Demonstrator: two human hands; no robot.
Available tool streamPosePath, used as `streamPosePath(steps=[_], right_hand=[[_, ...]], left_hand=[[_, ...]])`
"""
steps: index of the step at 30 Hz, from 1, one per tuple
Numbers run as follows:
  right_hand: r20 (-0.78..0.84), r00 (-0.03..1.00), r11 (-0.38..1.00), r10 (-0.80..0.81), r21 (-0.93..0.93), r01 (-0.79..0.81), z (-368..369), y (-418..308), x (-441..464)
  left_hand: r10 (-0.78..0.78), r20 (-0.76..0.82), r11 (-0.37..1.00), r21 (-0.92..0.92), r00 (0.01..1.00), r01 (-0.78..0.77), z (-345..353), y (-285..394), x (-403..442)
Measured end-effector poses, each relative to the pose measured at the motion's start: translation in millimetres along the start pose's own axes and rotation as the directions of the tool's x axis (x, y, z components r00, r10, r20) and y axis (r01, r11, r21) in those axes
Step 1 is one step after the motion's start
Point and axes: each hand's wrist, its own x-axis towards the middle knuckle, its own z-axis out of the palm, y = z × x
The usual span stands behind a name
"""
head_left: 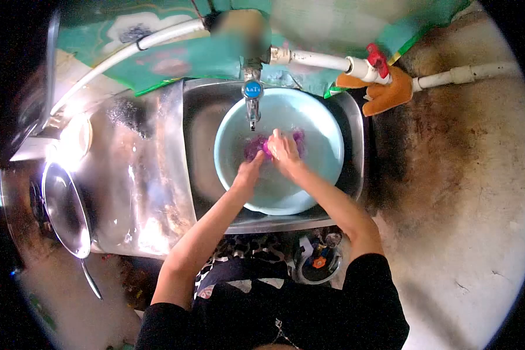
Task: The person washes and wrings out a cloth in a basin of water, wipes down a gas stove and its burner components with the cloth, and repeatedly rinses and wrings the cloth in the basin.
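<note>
Both hands are together over a pale blue round basin (322,160) that holds water and stands in a metal sink. Between them is a bunched purple-pink cloth (254,147), partly under the water; its exact kind is hard to make out. My right hand (283,149) is closed around the upper part of it, knuckles up. Lower and to the left, my left hand (250,169) pinches the near side, its thumb against the bright pink part. A metal tap (252,105) with a blue badge hangs over the basin's far side.
The sink (204,169) joins a steel drainboard (146,157) on the left. A pan with a handle (69,210) lies at far left. A red valve (378,61) and an orange glove (391,93) are on the white pipe behind. A clear container (319,262) is below the sink.
</note>
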Motion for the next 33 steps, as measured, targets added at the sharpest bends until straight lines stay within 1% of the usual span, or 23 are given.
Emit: streamPosePath(steps=[1, 2, 3, 4, 5, 6, 8, 10, 11, 13, 14, 15, 17, 18, 19, 20, 21, 23, 24, 27, 29, 30, 33], right_hand=[[-0.085, 0.996, 0.999, 0.004, 0.032, -0.001, -17, -9, -14], [-0.278, 0.943, 0.979, -0.181, -0.14, 0.146, 1, -8, -24], [-0.287, 0.939, 0.977, -0.189, -0.151, 0.15, -13, -17, -33], [-0.176, 0.969, 0.979, -0.175, -0.139, 0.152, -40, -28, -40], [-0.06, 0.985, 0.98, -0.16, -0.128, 0.151, -56, -36, -46], [-0.209, 0.957, 0.979, -0.201, -0.009, 0.203, -59, -34, -54], [-0.269, 0.935, 0.96, -0.23, 0.093, 0.263, -64, -36, -72], [-0.357, 0.915, 0.872, -0.185, 0.37, 0.321, -73, -32, -84], [-0.362, 0.913, 0.871, -0.19, 0.367, 0.327, -77, -32, -90], [-0.313, 0.949, 0.63, 0.047, 0.746, 0.215, -88, -34, -103], [-0.286, 0.957, 0.488, 0.048, 0.843, 0.227, -82, -20, -102], [-0.285, 0.958, 0.488, 0.046, 0.843, 0.227, -84, -12, -102], [-0.073, 0.977, 0.107, 0.199, 0.993, 0.053, -87, 0, -94], [-0.022, 0.967, -0.079, 0.256, 0.996, 0.044, -72, 10, -83], [-0.018, 0.966, -0.082, 0.26, 0.996, 0.04, -64, 13, -77], [0.104, 0.991, -0.446, 0.083, 0.893, -0.056, -56, 16, -64], [0.153, 0.98, -0.729, -0.128, 0.655, -0.198, -46, 13, -53], [0.181, 0.963, -0.775, -0.202, 0.571, -0.27, -42, -3, -41], [0.095, 0.942, -0.797, -0.322, 0.51, -0.324, -70, -14, -44], [-0.095, 0.848, -0.806, -0.521, 0.383, -0.451, -89, -26, -40], [-0.084, 0.874, -0.701, -0.478, 0.636, -0.322, -41, -8, -15], [0.067, 0.95, -0.579, -0.306, 0.779, -0.241, -54, -10, -20], [0.064, 0.96, -0.53, -0.273, 0.823, -0.206, -41, -16, -9]], left_hand=[[-0.194, 0.161, 0.936, -0.265, 0.968, 0.232, 6, 14, -27], [-0.191, 0.162, 0.936, -0.268, 0.968, 0.229, 8, 12, -21], [-0.183, 0.427, 0.838, -0.404, 0.886, 0.367, 12, 11, -4], [-0.1, 0.66, 0.71, -0.477, 0.745, 0.518, 16, 17, 8], [-0.076, 0.664, 0.712, -0.486, 0.744, 0.507, 19, 26, 9], [-0.117, 0.642, 0.789, -0.403, 0.758, 0.463, 20, 31, 9], [-0.156, 0.615, 0.854, -0.31, 0.773, 0.419, 22, 32, 4], [-0.075, 0.569, 0.781, -0.477, 0.819, 0.402, 24, 24, -1], [-0.039, 0.537, 0.734, -0.557, 0.843, 0.388, 25, 22, -1], [-0.068, 0.54, 0.694, -0.579, 0.839, 0.429, 25, 17, 0], [-0.068, 0.623, 0.632, -0.577, 0.779, 0.517, 23, 14, 0], [-0.06, 0.699, 0.567, -0.564, 0.713, 0.601, 21, 14, -7], [-0.023, 0.676, 0.574, -0.594, 0.736, 0.564, 17, 16, -21], [0.068, 0.761, 0.695, -0.5, 0.645, 0.516, 14, 15, -25], [0.139, 0.839, 0.801, -0.408, 0.526, 0.439, 13, 22, -40], [0.168, 0.861, 0.856, -0.369, 0.481, 0.362, 11, 31, -56], [0.166, 0.861, 0.859, -0.366, 0.481, 0.358, 9, 37, -59], [0.102, 0.884, 0.882, -0.292, 0.455, 0.371, 7, 42, -61], [0.099, 0.882, 0.88, -0.293, 0.46, 0.374, 7, 43, -64], [0.207, 0.794, 0.799, -0.475, 0.572, 0.37, 6, 39, -64], [0.199, 0.868, 0.789, -0.417, 0.455, 0.45, -1, 35, -52], [0.062, 0.841, 0.806, -0.36, 0.537, 0.47, -2, 36, -55], [-0.062, 0.785, 0.92, -0.195, 0.617, 0.34, -10, 34, -43]])
